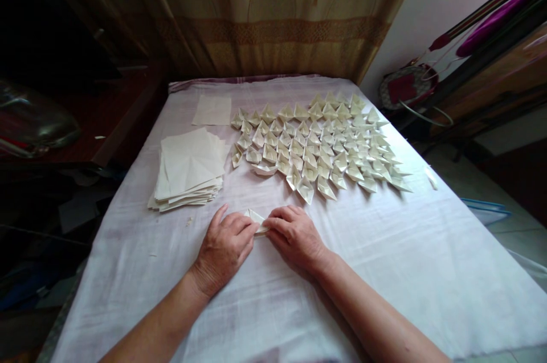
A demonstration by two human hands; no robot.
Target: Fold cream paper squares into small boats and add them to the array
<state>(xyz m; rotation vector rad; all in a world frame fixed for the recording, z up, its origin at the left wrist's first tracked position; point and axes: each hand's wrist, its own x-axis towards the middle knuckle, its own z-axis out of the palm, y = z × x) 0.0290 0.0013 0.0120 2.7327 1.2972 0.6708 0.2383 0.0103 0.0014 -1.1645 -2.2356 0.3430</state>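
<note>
A small piece of folded white paper (255, 217) lies on the cloth between my two hands, partly hidden by the fingers. My left hand (226, 242) presses and grips its left side, fingers bent over it. On the right side, my right hand (296, 236) holds the paper's edge with curled fingers pressed together. Just beyond the hands stand rows of folded paper boats (305, 152), several of them packed close together. To the left of the boats rests a stack of square white paper sheets (192, 163), with a single sheet (212, 110) behind it.
A pale cloth (405, 272) covers the table. Small paper scraps (189, 220) lie below the stack. A curtain (265, 21) hangs behind the table. At the left is a dark red desk (115, 118); a patterned bag (404, 86) is at the right.
</note>
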